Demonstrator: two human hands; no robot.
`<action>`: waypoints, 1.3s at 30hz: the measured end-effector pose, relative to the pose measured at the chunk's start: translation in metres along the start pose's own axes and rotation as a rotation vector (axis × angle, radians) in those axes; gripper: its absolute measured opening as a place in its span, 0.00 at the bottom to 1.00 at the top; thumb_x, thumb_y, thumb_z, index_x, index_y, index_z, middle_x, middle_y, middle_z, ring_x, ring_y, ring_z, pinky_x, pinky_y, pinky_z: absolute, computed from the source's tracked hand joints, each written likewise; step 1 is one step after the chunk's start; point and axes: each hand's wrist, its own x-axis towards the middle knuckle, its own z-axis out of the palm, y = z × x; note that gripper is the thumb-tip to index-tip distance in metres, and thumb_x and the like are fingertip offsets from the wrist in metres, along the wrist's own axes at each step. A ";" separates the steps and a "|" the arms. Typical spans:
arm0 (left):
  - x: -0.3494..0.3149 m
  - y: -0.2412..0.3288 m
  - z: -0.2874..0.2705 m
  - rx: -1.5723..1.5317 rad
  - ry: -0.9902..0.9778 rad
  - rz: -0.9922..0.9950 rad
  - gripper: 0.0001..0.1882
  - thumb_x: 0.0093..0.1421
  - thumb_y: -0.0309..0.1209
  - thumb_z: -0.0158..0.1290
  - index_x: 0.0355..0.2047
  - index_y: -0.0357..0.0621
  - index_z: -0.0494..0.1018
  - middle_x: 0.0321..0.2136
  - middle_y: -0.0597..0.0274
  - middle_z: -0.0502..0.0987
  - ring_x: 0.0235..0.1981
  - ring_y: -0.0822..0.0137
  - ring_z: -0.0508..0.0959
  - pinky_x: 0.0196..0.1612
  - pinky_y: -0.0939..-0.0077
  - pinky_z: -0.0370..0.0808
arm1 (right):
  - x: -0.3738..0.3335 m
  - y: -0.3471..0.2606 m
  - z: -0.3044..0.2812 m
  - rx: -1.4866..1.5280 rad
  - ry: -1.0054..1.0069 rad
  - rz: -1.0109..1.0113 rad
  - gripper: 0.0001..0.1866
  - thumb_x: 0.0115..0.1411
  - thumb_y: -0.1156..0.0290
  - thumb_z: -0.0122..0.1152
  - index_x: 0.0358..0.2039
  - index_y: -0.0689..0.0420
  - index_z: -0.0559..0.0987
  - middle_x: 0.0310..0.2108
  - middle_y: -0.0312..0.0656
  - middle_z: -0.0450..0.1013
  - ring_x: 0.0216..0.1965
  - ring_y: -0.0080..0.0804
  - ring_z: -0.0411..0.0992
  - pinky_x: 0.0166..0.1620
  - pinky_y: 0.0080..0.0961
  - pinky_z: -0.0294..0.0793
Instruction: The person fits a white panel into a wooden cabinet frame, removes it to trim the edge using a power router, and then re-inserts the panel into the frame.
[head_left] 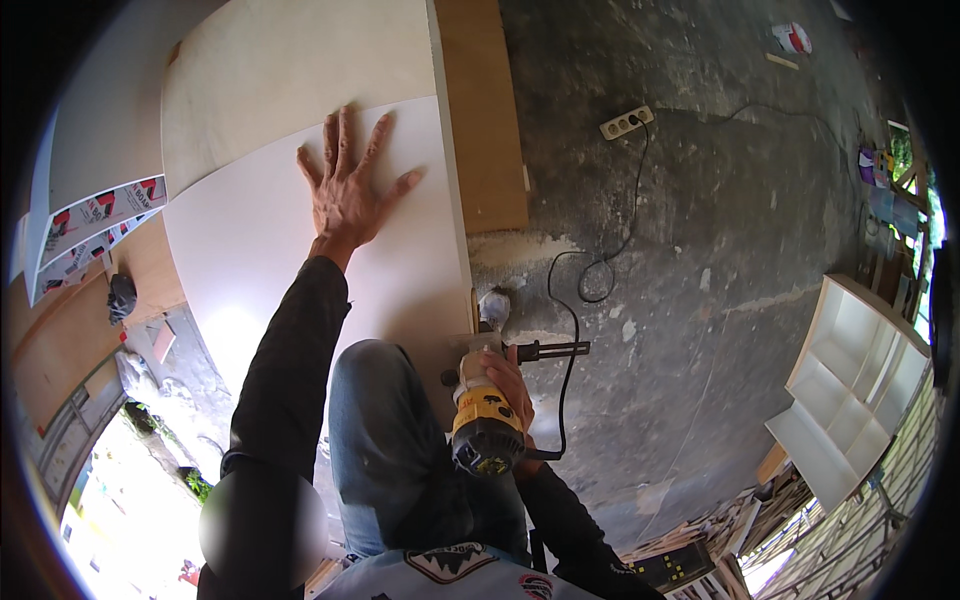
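Your pale shirt (pixel 390 580), nearest | your right grip (pixel 508 383) clasps the power tool (pixel 487 408): yellow middle, black rear, silvery front | tool at right edge of the white board (pixel 410 250) | your left grip (pixel 350 205) released, splayed on board

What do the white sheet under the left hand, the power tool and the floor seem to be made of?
White sheet: probably laminate or painted board; smooth, soft sheen. 
Power tool: likely plastic, yellow and black, with a silvery, probably metal front. 
Floor: apparently bare concrete; grey, blotchy, scuffed.
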 end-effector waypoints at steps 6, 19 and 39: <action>-0.001 -0.001 -0.002 -0.004 -0.020 -0.016 0.44 0.63 0.69 0.49 0.75 0.72 0.54 0.77 0.48 0.45 0.78 0.50 0.43 0.71 0.30 0.38 | 0.032 0.008 0.009 -0.005 0.013 -0.034 0.34 0.54 0.68 0.78 0.59 0.59 0.71 0.56 0.51 0.75 0.60 0.51 0.74 0.71 0.66 0.55; -0.001 -0.002 0.000 -0.037 -0.045 -0.030 0.45 0.62 0.73 0.44 0.75 0.75 0.52 0.78 0.50 0.42 0.78 0.50 0.41 0.72 0.29 0.34 | 0.071 0.024 0.021 0.111 0.004 -0.043 0.31 0.56 0.69 0.76 0.58 0.57 0.73 0.58 0.48 0.75 0.62 0.48 0.73 0.75 0.63 0.46; -0.003 -0.002 0.001 -0.068 -0.030 -0.019 0.43 0.65 0.71 0.41 0.75 0.74 0.52 0.78 0.51 0.42 0.78 0.49 0.40 0.69 0.22 0.37 | 0.130 0.039 0.032 0.116 -0.093 -0.073 0.44 0.47 0.74 0.82 0.62 0.51 0.66 0.62 0.47 0.71 0.67 0.44 0.67 0.78 0.57 0.30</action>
